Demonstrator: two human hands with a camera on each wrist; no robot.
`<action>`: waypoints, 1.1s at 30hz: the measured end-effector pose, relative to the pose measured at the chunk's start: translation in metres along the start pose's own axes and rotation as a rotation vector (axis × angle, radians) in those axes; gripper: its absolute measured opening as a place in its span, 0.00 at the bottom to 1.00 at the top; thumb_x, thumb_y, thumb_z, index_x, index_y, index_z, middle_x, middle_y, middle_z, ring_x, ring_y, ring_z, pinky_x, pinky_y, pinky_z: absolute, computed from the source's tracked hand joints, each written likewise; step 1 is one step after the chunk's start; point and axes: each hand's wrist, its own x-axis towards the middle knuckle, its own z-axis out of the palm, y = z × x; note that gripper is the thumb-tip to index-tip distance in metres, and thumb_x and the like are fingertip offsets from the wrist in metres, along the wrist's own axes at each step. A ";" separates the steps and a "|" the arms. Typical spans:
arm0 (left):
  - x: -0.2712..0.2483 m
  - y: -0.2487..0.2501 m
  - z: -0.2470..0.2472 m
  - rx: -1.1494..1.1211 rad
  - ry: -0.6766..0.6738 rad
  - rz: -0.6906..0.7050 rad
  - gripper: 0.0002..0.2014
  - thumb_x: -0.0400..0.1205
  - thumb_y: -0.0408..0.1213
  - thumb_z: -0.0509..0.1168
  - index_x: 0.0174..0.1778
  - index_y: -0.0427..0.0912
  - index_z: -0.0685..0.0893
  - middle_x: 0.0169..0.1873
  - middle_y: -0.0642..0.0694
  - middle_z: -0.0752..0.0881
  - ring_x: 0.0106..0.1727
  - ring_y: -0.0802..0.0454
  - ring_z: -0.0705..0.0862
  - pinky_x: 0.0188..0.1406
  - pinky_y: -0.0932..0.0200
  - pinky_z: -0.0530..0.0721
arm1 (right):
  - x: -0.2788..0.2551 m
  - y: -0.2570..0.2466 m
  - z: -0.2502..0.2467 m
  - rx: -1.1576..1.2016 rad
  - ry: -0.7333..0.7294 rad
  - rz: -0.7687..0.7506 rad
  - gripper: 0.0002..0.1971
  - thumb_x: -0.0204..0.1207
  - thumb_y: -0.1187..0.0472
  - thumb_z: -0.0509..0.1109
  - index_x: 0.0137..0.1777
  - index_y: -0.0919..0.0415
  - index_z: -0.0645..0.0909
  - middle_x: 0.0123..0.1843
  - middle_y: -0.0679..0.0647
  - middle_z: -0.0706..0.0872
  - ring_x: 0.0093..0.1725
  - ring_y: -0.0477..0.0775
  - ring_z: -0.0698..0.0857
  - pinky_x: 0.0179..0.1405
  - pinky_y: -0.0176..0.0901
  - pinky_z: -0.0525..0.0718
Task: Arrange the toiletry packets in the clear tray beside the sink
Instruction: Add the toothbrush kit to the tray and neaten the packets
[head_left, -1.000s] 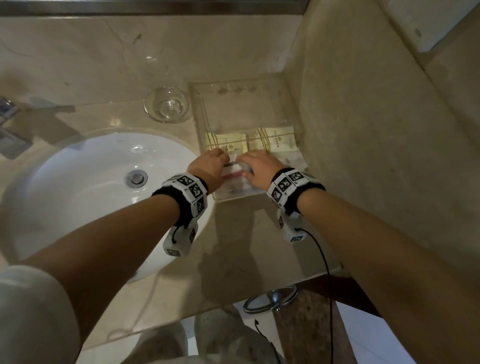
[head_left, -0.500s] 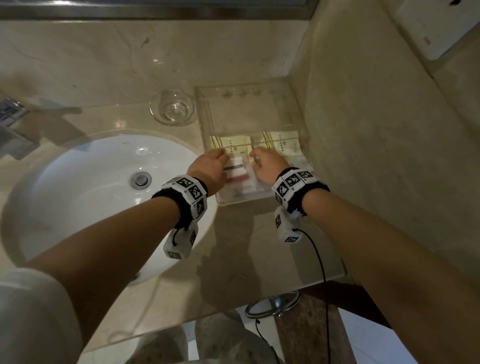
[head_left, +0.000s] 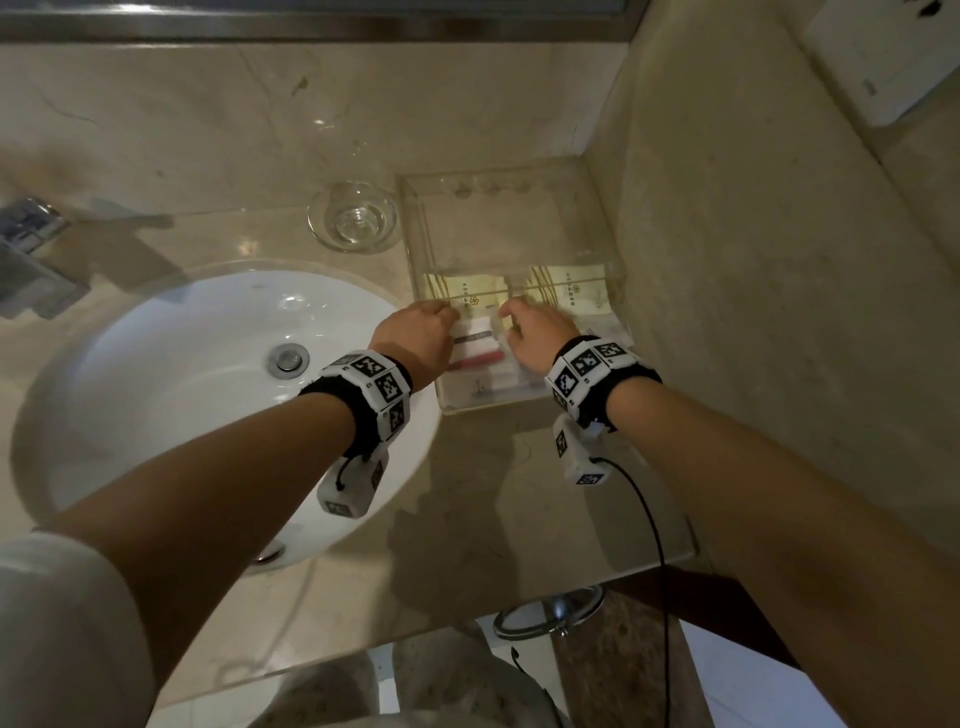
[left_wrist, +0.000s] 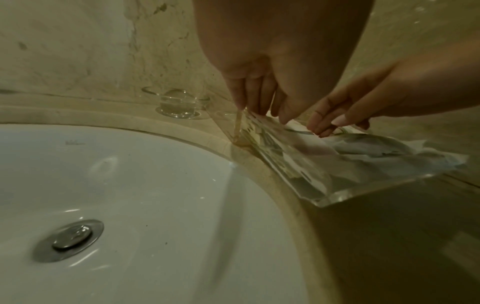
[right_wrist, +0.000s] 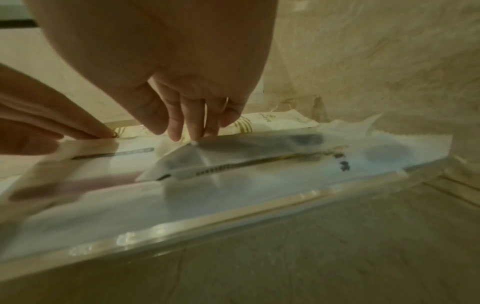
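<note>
The clear tray (head_left: 511, 244) stands in the counter's corner, right of the sink. Two cream packets with gold lines lie side by side across its middle, one on the left (head_left: 475, 293) and one on the right (head_left: 571, 291). White packets, one with a red stripe (head_left: 475, 345), fill the near part. My left hand (head_left: 441, 318) reaches into the tray, its straight fingertips (left_wrist: 240, 107) touching the left cream packet's near edge. My right hand (head_left: 511, 314) points its fingers (right_wrist: 193, 131) down onto a translucent white packet (right_wrist: 259, 162). Neither hand grips anything.
A small clear glass dish (head_left: 353, 218) sits just left of the tray's far end. The white sink (head_left: 171, 395) with its drain (head_left: 287, 358) lies to the left, a faucet (head_left: 31, 249) at far left. Stone walls close in behind and to the right.
Both hands have slid forward from over the white packets to the cream packets' near edges and parted a little, uncovering the red-striped packet.
</note>
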 end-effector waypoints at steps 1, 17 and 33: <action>0.000 0.001 -0.002 -0.003 0.020 0.022 0.20 0.83 0.36 0.56 0.72 0.38 0.73 0.73 0.41 0.74 0.73 0.42 0.72 0.66 0.52 0.74 | -0.002 0.001 -0.002 -0.006 0.015 -0.007 0.17 0.81 0.61 0.61 0.70 0.57 0.73 0.65 0.56 0.82 0.63 0.58 0.81 0.66 0.50 0.78; 0.004 0.036 0.023 0.068 -0.234 0.238 0.26 0.79 0.41 0.66 0.73 0.43 0.69 0.69 0.40 0.72 0.70 0.41 0.73 0.65 0.51 0.73 | -0.046 0.047 -0.012 -0.173 -0.119 0.104 0.18 0.75 0.53 0.71 0.57 0.62 0.72 0.56 0.59 0.79 0.54 0.61 0.81 0.47 0.48 0.75; 0.007 0.041 0.032 0.070 -0.212 0.238 0.22 0.82 0.39 0.62 0.73 0.54 0.73 0.64 0.42 0.73 0.66 0.40 0.76 0.66 0.48 0.77 | -0.047 0.054 -0.015 -0.093 -0.144 0.114 0.05 0.80 0.57 0.64 0.47 0.59 0.75 0.52 0.58 0.81 0.51 0.59 0.82 0.51 0.46 0.78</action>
